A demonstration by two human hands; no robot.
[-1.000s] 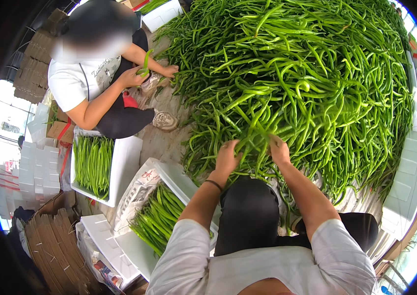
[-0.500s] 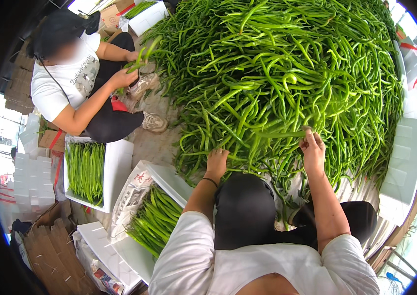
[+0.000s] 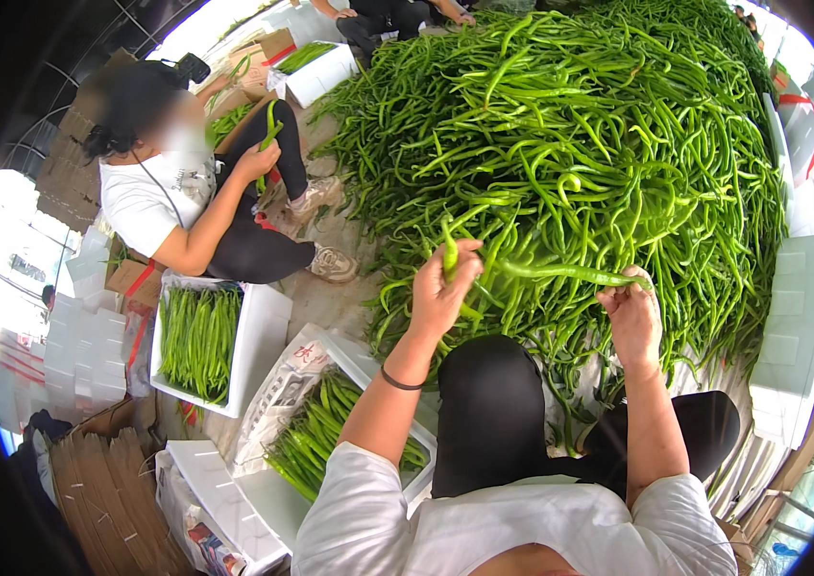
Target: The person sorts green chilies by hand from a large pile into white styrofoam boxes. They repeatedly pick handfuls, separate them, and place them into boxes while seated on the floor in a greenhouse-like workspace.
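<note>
Right hand (image 3: 635,322): our fingers pinch a long pepper (image 3: 560,272) by one end, over the pile (image 3: 599,163).
Left hand (image 3: 437,296): fingers clasp an upright pepper (image 3: 450,250).
Handling: probably light, smooth, snappable; we'd best hold mid-length.

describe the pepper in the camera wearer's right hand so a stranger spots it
At the near edge of the huge heap of green peppers, find the wearer's bare right hand. A long, slender green pepper reaches leftward from it. Unlike the upright green pepper in the left hand, this one stretches nearly level.
</note>
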